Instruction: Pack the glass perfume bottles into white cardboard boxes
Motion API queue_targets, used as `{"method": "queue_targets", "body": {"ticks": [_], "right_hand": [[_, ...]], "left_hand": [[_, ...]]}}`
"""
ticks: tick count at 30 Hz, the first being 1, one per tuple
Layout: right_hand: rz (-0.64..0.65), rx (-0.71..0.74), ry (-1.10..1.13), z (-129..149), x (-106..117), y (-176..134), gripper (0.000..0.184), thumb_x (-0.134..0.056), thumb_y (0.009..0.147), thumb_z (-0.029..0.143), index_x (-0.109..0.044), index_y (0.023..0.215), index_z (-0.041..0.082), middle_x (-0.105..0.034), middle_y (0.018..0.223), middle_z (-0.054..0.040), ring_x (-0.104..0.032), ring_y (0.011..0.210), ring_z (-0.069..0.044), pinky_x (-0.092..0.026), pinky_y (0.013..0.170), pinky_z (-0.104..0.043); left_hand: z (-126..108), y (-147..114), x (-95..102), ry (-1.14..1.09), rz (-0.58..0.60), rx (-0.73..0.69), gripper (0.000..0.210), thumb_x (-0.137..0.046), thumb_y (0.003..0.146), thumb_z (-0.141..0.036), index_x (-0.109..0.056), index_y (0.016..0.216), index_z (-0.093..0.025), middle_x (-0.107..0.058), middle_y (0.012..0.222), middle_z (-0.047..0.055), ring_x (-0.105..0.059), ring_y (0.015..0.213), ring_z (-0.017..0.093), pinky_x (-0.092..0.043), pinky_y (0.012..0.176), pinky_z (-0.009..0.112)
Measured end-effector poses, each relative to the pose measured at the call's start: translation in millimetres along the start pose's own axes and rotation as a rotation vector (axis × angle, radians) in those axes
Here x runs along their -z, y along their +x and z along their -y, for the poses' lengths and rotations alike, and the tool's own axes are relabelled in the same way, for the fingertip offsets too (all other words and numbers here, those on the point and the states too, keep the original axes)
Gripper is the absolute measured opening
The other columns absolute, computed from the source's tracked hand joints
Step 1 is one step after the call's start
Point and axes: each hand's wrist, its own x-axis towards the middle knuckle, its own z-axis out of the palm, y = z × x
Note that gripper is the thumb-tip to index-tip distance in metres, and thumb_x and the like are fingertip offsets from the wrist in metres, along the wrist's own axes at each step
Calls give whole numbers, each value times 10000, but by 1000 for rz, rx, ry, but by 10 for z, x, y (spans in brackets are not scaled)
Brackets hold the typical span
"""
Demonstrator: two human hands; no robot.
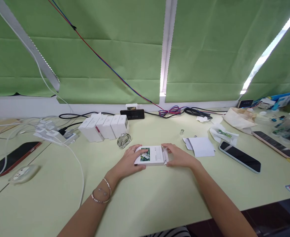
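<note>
A small white cardboard box (153, 158) with a flower picture lies flat on the table in front of me. My left hand (130, 161) grips its left end, fingers over the top and thumb along the near side. At the right end, the flaps stand open, and my right hand (181, 156) holds them between thumb and fingers. Whether anything is inside the box is hidden. A coiled metallic strand (124, 140) lies just beyond my left hand. To the right of my right hand is a folded white paper piece (201, 146).
Several white boxes (105, 126) stand together at the back left, beside a power strip (58, 135) with cables. A phone showing a timer (132, 114) leans at the back. Another phone (240, 156), a green-and-white item on paper (223, 133) and a cloth bag (239, 121) lie right.
</note>
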Motion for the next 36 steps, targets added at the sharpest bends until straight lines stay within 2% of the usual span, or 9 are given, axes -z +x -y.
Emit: {"method": "queue_targets", "body": {"ticks": [7, 13, 16, 18, 23, 25, 27, 31, 36], "right_hand": [[-11, 22, 81, 80, -20, 16, 779, -723, 616, 290, -391, 1315, 201, -400, 1394, -114, -433, 1242, -273, -368, 1024, -437], [-10, 57, 69, 21, -1, 26, 494, -734, 609, 256, -537, 1057, 185, -356, 1419, -119, -449, 1233, -245, -342, 1059, -415], [-32, 72, 105, -9, -26, 49, 476, -760, 578, 263, -540, 992, 184, -325, 1404, -129, -459, 1219, -240, -367, 1048, -413], [-56, 85, 142, -17, -52, 64, 481, -774, 561, 266, -533, 971, 188, -378, 1341, -121, -479, 1196, -236, -384, 1036, -419], [-4, 43, 298, -15, -51, 59, 686, -779, 569, 224, -428, 1159, 214, -484, 1268, -91, -510, 1176, -216, -402, 1028, -417], [51, 48, 369, -19, -42, 58, 643, -723, 641, 185, -394, 1191, 227, -495, 1275, -86, -502, 1194, -200, -413, 1019, -412], [19, 19, 387, -28, -65, 74, 524, -636, 716, 149, -393, 1173, 223, -546, 1207, -85, -542, 1145, -186, -445, 983, -412], [-123, -33, 263, -46, -183, 123, 413, -557, 775, 164, -405, 1157, 211, -599, 1051, -76, -614, 979, -180, -486, 908, -414], [-225, 79, -20, -106, -104, 113, 543, -523, 794, 290, -327, 1294, 215, -419, 1349, -120, -451, 1220, -229, -375, 1021, -445]], "left_hand": [[-28, -8, 30, 13, 56, -8, 602, -637, 726, -401, -440, 1290, -322, -328, 1379, 85, -270, 1290, 338, -271, 1042, 505], [-58, -1, 56, 39, 72, -3, 595, -623, 737, -416, -441, 1290, -294, -338, 1361, 107, -271, 1290, 336, -272, 1040, 505], [-63, 2, 56, 41, 70, -1, 599, -626, 733, -412, -444, 1291, -289, -340, 1360, 109, -277, 1287, 336, -280, 1038, 502], [-59, 1, 51, 37, 68, -4, 604, -630, 730, -416, -444, 1290, -290, -340, 1362, 106, -275, 1290, 336, -277, 1041, 502], [-36, -11, 35, 26, 58, 6, 615, -644, 719, -402, -445, 1291, -298, -325, 1378, 102, -271, 1294, 335, -275, 1045, 499], [-22, -13, 26, 25, 56, 4, 620, -646, 719, -406, -441, 1295, -304, -324, 1379, 101, -267, 1296, 335, -271, 1047, 498], [-4, -13, 17, 25, 56, -3, 621, -646, 718, -424, -442, 1295, -310, -322, 1382, 99, -268, 1295, 338, -271, 1046, 500], [15, -9, 11, 34, 53, -16, 623, -641, 721, -449, -444, 1296, -314, -315, 1391, 97, -277, 1291, 341, -268, 1044, 507], [-24, -7, 11, 45, 52, -10, 629, -635, 727, -444, -432, 1306, -307, -315, 1394, 102, -280, 1290, 339, -268, 1042, 508]]}}
